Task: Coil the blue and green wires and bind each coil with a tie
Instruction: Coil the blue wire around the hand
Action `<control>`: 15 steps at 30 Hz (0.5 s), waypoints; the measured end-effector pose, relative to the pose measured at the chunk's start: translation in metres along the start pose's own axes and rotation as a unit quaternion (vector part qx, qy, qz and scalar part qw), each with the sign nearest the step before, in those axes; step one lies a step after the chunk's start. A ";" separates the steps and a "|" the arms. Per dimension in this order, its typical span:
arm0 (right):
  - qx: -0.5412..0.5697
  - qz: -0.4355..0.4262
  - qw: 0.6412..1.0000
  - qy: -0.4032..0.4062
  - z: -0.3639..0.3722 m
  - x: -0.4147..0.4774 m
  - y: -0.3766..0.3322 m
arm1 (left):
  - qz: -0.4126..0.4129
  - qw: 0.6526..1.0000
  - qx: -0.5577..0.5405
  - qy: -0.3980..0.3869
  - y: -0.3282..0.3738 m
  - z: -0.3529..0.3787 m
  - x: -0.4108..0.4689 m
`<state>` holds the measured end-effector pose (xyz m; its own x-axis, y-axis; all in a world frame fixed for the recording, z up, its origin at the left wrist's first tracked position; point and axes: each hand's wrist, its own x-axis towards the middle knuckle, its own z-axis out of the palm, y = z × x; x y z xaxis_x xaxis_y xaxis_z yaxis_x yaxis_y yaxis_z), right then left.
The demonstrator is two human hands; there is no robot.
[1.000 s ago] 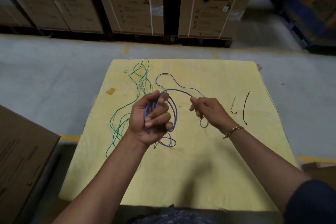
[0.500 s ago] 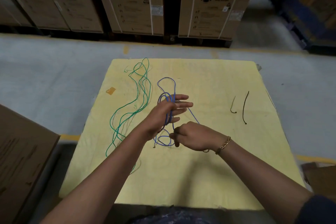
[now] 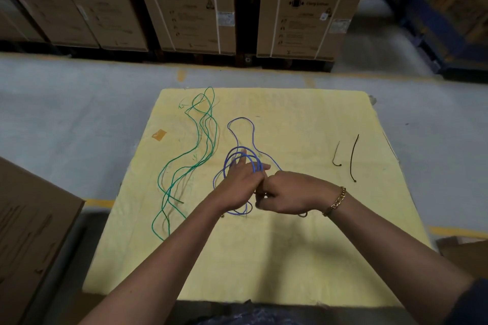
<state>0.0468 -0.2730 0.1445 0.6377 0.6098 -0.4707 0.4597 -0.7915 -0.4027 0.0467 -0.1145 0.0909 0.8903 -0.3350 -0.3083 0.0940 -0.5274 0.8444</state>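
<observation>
- Our left hand (image 3: pixel 241 179) has its fingers straight and spread, clasping nothing. Several turns of the thin, flexible blue wire (image 3: pixel 253 163) are looped round those fingers, which act as a former.
- Our right hand (image 3: pixel 287 192) sits against the left fingertips with its fingers curled in. It appears to pinch a strand of the blue wire, though the knuckles hide the exact pinch point.
- Both hands hover over the middle of the square yellow foam pad (image 3: pixel 290 258). One slack loop of the blue wire trails toward the pad's far edge. A little more of it shows beneath the hands, on the near side.
- We judge the blue coil partly wound: some wire is not yet gathered, and no tie is on it.
- The thin green wire (image 3: pixel 169 190) sprawls in long loose bends down the pad's left part, untouched and uncoiled.
- The two thin black ties (image 3: pixel 353 158) lie side by side on the pad's right part, well apart from both hands, and neither is in use.
- What remains, as we read it: finish winding the blue wire, bind it, then coil and bind the green wire.
</observation>
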 end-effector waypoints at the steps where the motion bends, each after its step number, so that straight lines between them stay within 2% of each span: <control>1: 0.001 0.000 1.000 0.013 -0.004 -0.002 0.004 | 0.000 0.999 0.040 -0.001 -0.001 -0.003 0.000; 2: 0.007 0.001 1.000 0.025 -0.010 -0.006 0.008 | 0.002 0.998 0.061 -0.005 -0.002 -0.005 -0.001; 5: 0.029 0.001 0.998 0.064 -0.029 -0.016 0.024 | -0.024 0.999 0.023 -0.026 -0.003 -0.013 -0.011; 9: 0.107 -0.012 0.973 0.206 -0.044 -0.016 0.041 | -0.060 0.979 -0.183 -0.072 0.000 -0.014 -0.020; 11: 0.195 -0.008 0.948 0.251 -0.044 -0.011 0.048 | -0.052 0.931 -0.345 -0.109 0.003 -0.012 -0.025; 13: 0.317 -0.010 0.928 0.196 -0.041 -0.006 0.052 | -0.042 0.838 -0.510 -0.189 0.008 -0.010 -0.030; 15: 0.371 -0.021 0.922 0.114 -0.037 -0.003 0.050 | -0.025 0.754 -0.607 -0.249 0.011 -0.008 -0.033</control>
<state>0.0903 -0.3158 0.1551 0.7806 0.5488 -0.2991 -0.0074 -0.4703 -0.8825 0.0220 -0.1028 0.1141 0.6227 -0.7498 -0.2239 0.7300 0.4535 0.5114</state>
